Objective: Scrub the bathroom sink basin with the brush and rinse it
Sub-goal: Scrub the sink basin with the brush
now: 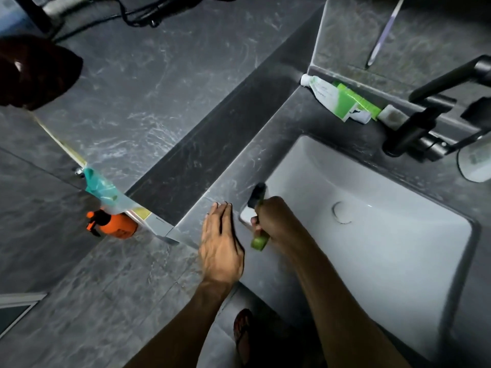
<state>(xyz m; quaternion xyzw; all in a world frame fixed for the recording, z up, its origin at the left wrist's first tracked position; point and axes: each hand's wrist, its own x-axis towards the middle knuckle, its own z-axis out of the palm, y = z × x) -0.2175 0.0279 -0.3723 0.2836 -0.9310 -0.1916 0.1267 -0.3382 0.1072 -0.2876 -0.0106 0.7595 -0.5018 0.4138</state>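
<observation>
A white rectangular sink basin [377,235] is set into a dark grey stone counter, with a round drain plug [342,212] in its floor. My right hand [273,221] is shut on a brush [257,200] with a green handle end and a dark head. The dark head presses against the basin's left corner, at the rim. My left hand [220,240] lies flat, fingers together, on the counter's left edge, just beside the brush. A black faucet [425,123] stands at the far right side of the basin; no water is seen running.
A green-and-white toothpaste tube [337,99] and a small soap bar [393,115] lie on the back ledge. A clear cup [475,160] stands at the right. An orange spray bottle [114,224] sits on the floor at the left. A sandalled foot [243,333] shows below.
</observation>
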